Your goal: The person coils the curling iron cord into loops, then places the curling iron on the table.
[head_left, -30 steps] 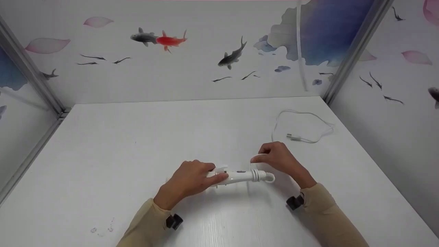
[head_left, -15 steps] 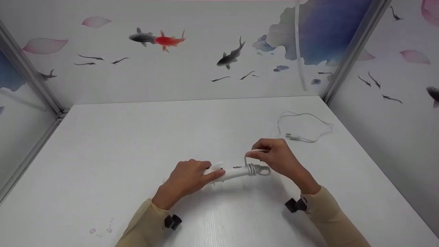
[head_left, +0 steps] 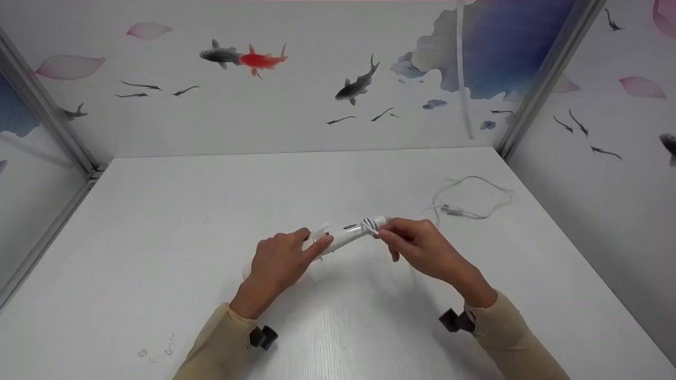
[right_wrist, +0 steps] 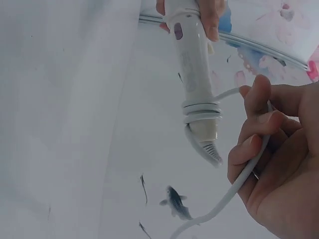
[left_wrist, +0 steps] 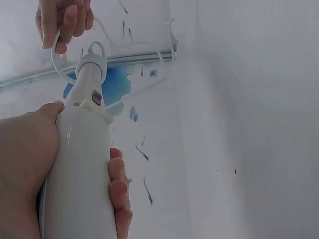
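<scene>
My left hand (head_left: 280, 264) grips a white curling iron (head_left: 346, 238) by its thick body, thumb along one side and fingers round the other in the left wrist view. The iron's handle tilts up to the right. A small purple display (right_wrist: 178, 31) shows on the handle. Several turns of white power cord (right_wrist: 202, 115) wrap round the handle's end, close to the ribbed cord sleeve (right_wrist: 212, 152). At that end my right hand (head_left: 422, 245) pinches the cord between thumb and forefinger; the length beyond runs through its curled fingers. The iron's far end is mostly hidden behind my left hand.
The loose cord (head_left: 491, 182) lies in a loop at the back right of the white table (head_left: 158, 227), its plug (head_left: 451, 210) inside the loop. Panels printed with fish (head_left: 355, 87) enclose the table's back and sides. Small dark cameras sit at both wrists.
The curling iron's handle end has risen and swung away from me. My right hand has brought the cord over and round the handle end, and the loop on the table has shrunk slightly.
</scene>
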Tool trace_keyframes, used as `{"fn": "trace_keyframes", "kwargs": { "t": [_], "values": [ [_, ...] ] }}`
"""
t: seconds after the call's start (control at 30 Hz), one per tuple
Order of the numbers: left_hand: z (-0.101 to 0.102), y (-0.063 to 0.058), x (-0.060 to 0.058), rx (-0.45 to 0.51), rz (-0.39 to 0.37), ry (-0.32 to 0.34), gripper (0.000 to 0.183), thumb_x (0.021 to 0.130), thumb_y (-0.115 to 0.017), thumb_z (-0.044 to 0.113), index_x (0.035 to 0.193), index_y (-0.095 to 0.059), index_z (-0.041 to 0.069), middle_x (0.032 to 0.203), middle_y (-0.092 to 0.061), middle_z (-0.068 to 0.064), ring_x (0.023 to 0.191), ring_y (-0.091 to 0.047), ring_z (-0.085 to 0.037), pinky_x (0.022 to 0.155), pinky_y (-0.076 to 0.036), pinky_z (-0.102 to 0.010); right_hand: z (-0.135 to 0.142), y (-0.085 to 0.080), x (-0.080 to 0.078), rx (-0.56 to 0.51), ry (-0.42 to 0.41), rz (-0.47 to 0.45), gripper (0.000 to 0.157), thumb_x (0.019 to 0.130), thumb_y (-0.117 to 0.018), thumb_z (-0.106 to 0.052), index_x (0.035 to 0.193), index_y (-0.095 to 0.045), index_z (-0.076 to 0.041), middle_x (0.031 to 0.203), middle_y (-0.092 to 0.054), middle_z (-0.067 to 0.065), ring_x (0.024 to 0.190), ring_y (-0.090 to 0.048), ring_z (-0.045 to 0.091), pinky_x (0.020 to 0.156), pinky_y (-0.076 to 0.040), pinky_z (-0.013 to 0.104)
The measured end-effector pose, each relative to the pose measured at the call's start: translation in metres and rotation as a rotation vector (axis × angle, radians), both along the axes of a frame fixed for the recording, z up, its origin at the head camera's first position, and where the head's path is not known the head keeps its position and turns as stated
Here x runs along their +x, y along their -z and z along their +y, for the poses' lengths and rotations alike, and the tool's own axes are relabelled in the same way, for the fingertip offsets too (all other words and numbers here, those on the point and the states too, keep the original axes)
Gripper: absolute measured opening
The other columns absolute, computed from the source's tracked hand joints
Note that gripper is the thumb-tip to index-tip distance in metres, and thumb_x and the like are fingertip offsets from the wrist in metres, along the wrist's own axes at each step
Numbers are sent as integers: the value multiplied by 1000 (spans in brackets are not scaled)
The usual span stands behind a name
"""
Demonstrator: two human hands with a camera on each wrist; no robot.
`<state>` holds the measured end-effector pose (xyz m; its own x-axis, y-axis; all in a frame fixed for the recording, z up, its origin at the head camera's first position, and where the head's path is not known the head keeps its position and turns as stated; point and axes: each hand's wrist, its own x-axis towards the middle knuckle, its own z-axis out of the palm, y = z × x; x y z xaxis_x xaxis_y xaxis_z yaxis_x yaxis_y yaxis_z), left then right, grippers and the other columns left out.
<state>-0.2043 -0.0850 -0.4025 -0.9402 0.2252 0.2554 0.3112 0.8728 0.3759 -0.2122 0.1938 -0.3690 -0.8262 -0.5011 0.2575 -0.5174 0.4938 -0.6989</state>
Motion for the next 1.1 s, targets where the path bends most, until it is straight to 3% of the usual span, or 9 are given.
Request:
{"fn": "trace_keyframes", "kwargs": {
  "t": [0.23,0.47,0.67,0.87,0.97,1.1],
  "values": [
    [0,-3,0,5,77,-21,54,98,-50,58,98,-69,8,64,-60,-2,55,-48,-15,53,-39,-29,6,5,-9,57,-86,-158,21,104,-55,-27,105,-72,-14,73,-64,3,62,-53,9,58,-48,24],
    [-1,-3,1,-5,111,16,52,98,-52,56,99,-70,7,66,-62,-4,55,-47,-15,52,-39,-28,14,19,-24,122,-140,-272,25,105,-53,-26,107,-73,-10,85,-70,8,82,-64,15,81,-52,36],
    [-2,-3,1,22,88,51,50,98,-52,54,100,-70,7,67,-61,-3,56,-46,-14,53,-37,-27,18,27,-31,200,-116,-313,33,106,-51,-30,110,-73,-7,92,-74,4,93,-66,15,91,-49,42],
    [-2,-5,2,45,84,111,46,98,-53,52,93,-68,9,66,-62,-1,55,-45,-12,52,-36,-26,21,36,-38,195,-15,-351,27,103,-56,-27,103,-73,-5,91,-71,10,80,-62,19,75,-51,36],
    [-2,-5,3,57,67,150,44,98,-54,51,87,-66,11,64,-61,0,54,-44,-11,52,-35,-24,24,40,-40,169,36,-333,17,99,-63,-20,103,-73,-7,95,-73,13,80,-61,20,70,-50,30],
    [-2,-3,4,68,-1,187,45,98,-53,54,87,-66,12,63,-57,3,55,-43,-10,53,-34,-24,25,42,-42,180,48,-191,8,90,-70,-3,96,-74,-7,91,-74,8,79,-59,16,72,-49,29]
  ]
}}
